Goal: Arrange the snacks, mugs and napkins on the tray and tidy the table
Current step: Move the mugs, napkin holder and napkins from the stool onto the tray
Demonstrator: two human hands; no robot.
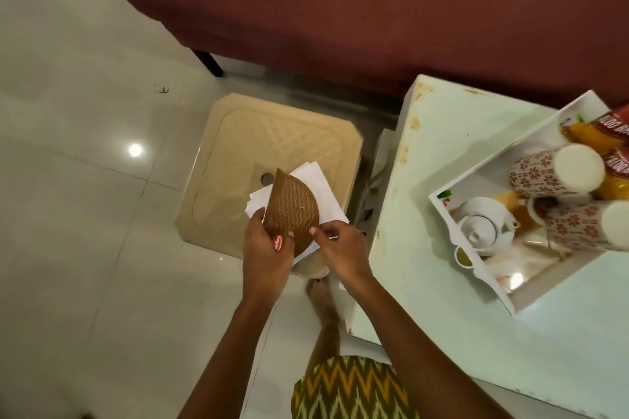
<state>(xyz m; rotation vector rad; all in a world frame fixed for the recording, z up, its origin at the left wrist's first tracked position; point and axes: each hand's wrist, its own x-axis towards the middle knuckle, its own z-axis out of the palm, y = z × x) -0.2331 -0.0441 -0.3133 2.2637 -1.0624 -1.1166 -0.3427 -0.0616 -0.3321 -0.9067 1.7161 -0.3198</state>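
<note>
I take the white rectangular tray [452, 214] on the pale green table [442, 333] as my landmark. On it stand two floral paper-wrapped mugs turned upside down [551, 170], a white ceramic teapot [483, 224] and orange-and-red snack packets [609, 133] at its far end. A small cup with greenish contents [463, 257] sits just outside the tray's near wall.

Well to the left of the tray, over a beige plastic stool [258, 153], I have both hands on the brown semicircular woven-pattern napkin holder [292, 211] with its sheaf of white paper napkins [316, 180]. My left hand [267, 248] is wrapped around the holder's lower edge, thumb across a red label. My right hand [340, 245] is pinching the holder's right corner together with the napkin edge, fingertips [315, 231] closed on it. The napkins fan out crookedly behind the holder, so I judge the step in hand is squaring them into the holder; snacks and mugs look already placed.

The next move, as I see it, calls for seating the loose sheets evenly, keeping the pinch so none slip to the floor, then carrying the holder rightward to the tray. The free space there seems to be the near end, beside the teapot; I would need to come in low and avoid knocking the upturned mugs.
</note>
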